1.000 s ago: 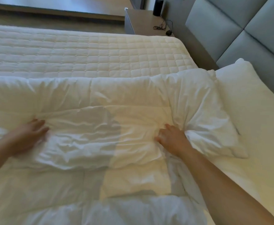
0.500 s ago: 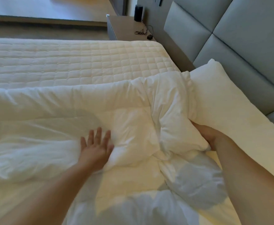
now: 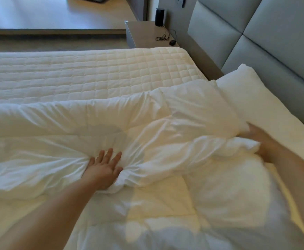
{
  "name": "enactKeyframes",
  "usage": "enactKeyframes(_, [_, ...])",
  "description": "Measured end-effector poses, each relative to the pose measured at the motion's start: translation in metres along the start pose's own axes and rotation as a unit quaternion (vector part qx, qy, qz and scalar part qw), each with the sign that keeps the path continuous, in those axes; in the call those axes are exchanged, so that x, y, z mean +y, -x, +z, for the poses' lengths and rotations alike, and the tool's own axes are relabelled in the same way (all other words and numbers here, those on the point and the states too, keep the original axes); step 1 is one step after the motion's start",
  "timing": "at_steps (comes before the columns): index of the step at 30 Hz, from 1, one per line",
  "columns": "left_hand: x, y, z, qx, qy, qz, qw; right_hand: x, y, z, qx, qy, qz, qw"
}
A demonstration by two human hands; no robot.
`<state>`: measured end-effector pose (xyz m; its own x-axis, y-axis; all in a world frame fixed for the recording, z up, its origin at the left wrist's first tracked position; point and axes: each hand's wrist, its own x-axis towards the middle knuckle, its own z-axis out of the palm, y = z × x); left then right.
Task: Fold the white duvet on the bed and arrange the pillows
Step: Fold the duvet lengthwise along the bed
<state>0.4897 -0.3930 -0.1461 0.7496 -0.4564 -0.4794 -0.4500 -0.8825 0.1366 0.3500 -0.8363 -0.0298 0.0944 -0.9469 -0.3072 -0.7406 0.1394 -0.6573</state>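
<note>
The white duvet (image 3: pixel 53 120) lies folded in a thick band across the near half of the bed. My left hand (image 3: pixel 103 167) presses flat on its middle with fingers spread, and the cloth bunches beside the thumb. My right hand (image 3: pixel 259 141) is at the duvet's right end, fingers tucked under a bunched fold there and partly hidden by it. A white pillow (image 3: pixel 266 105) lies just beyond that hand, against the headboard.
The far half of the bed shows a bare quilted mattress pad (image 3: pixel 93 74). A grey padded headboard (image 3: pixel 266 38) runs along the right. Beyond the bed's corner stands a bedside table (image 3: pixel 144 33) with a black cylinder (image 3: pixel 159 17) and a cable.
My left hand came from the far left to the duvet's middle and pressed down. My right hand shifted to the duvet's right end beside the pillow and went under the fold.
</note>
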Motion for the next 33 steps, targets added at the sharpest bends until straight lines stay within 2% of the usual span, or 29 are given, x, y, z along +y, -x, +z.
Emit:
enactKeyframes(1, [-0.004,0.001,-0.002,-0.001,0.005,0.002,1.0,-0.005,-0.012,-0.012,0.019,0.126,0.067,0.99])
enactKeyframes(2, [-0.006,0.002,-0.003,-0.003,0.011,0.003,1.0,-0.015,-0.011,-0.023,-0.087,0.182,-0.018,0.979])
enactKeyframes(3, [-0.006,0.003,-0.003,0.0,0.013,0.003,1.0,-0.024,-0.013,-0.023,-0.16,0.2,-0.152,0.954])
enactKeyframes(4, [-0.004,0.004,-0.002,0.006,0.012,0.003,1.0,-0.024,-0.006,-0.027,-0.218,0.219,-0.222,0.925])
enactKeyframes(5, [-0.001,0.007,-0.001,0.008,0.005,0.001,1.0,-0.024,0.004,-0.024,-0.22,0.239,-0.263,0.909])
enactKeyframes(8, [0.004,0.007,-0.001,0.004,0.008,-0.009,1.0,-0.032,0.044,-0.01,-0.133,0.258,-0.37,0.882])
enactKeyframes(10, [0.008,0.003,-0.013,-0.009,0.031,-0.035,0.999,-0.028,0.065,0.001,-0.12,0.257,-0.382,0.88])
enactKeyframes(12, [0.027,0.004,-0.038,0.05,0.153,-0.034,0.986,-0.021,0.082,0.005,-0.12,0.258,-0.379,0.881])
enactKeyframes(14, [0.071,0.01,-0.07,0.135,0.302,-0.009,0.944,-0.011,0.098,0.014,-0.139,0.242,-0.371,0.886])
enactKeyframes(15, [0.097,0.011,-0.085,0.15,0.354,0.015,0.923,-0.006,0.104,0.019,-0.154,0.227,-0.362,0.891])
enactKeyframes(16, [0.125,0.011,-0.1,0.145,0.4,0.041,0.904,-0.002,0.112,0.024,-0.17,0.215,-0.359,0.892])
enactKeyframes(19, [0.195,0.01,-0.124,0.05,0.51,0.053,0.857,0.01,0.133,0.032,-0.231,0.198,-0.387,0.87])
enactKeyframes(20, [0.21,0.008,-0.124,0.03,0.514,0.04,0.856,0.015,0.14,0.033,-0.275,0.203,-0.401,0.85])
enactKeyframes(23, [0.221,-0.003,-0.111,0.02,0.446,-0.011,0.895,0.021,0.146,0.015,-0.434,0.19,-0.402,0.783])
enactKeyframes(24, [0.219,-0.006,-0.107,0.027,0.431,-0.026,0.902,0.023,0.137,0.007,-0.431,0.172,-0.398,0.791])
enactKeyframes(25, [0.215,-0.01,-0.102,0.041,0.43,-0.037,0.901,0.022,0.125,-0.001,-0.372,0.146,-0.379,0.835])
enactKeyframes(26, [0.213,-0.012,-0.099,0.055,0.436,-0.041,0.897,0.021,0.106,-0.006,-0.274,0.13,-0.353,0.885])
enactKeyframes(27, [0.21,-0.015,-0.096,0.069,0.44,-0.043,0.894,0.022,0.088,-0.012,-0.177,0.157,-0.319,0.918])
enactKeyframes(28, [0.209,-0.016,-0.095,0.079,0.439,-0.046,0.894,0.025,0.073,-0.015,-0.128,0.199,-0.282,0.93])
enactKeyframes(29, [0.21,-0.016,-0.094,0.088,0.435,-0.051,0.895,0.027,0.064,-0.015,-0.145,0.236,-0.245,0.929])
enactKeyframes(31, [0.218,-0.014,-0.095,0.091,0.425,-0.069,0.898,0.032,0.057,-0.007,-0.249,0.251,-0.195,0.915])
enactKeyframes(33, [0.236,-0.009,-0.096,0.08,0.416,-0.058,0.904,0.034,0.065,0.006,-0.313,0.245,-0.212,0.893])
